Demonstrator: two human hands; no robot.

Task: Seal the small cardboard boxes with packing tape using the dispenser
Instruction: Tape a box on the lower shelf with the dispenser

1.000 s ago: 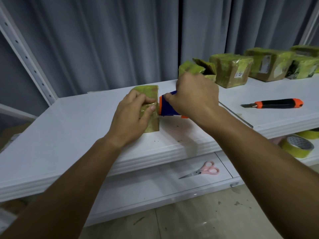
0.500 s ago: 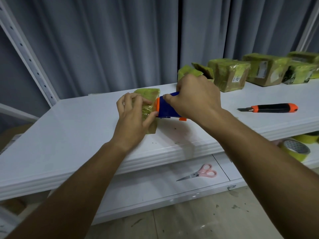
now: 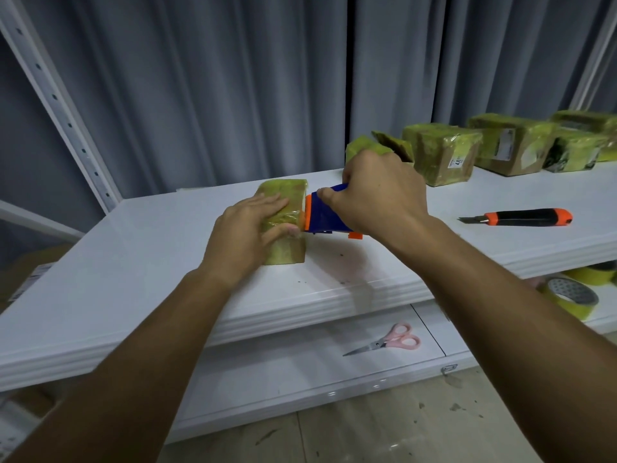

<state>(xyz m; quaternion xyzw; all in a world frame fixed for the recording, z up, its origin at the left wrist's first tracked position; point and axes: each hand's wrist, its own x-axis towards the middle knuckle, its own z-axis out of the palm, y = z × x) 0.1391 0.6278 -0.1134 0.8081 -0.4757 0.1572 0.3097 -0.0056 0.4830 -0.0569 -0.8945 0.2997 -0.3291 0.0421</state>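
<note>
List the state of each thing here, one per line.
Box: taped, lying on the shelf under the left hand.
Dispenser: gripped by the right hand, against the box.
Knife: blade out.
Scissors: closed.
Tape roll: lying unused.

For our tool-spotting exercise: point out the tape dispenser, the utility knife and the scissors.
tape dispenser [image 3: 322, 213], head view, blue body.
utility knife [image 3: 524, 218], head view, black handle.
scissors [image 3: 402, 340], head view, pink handles.
</note>
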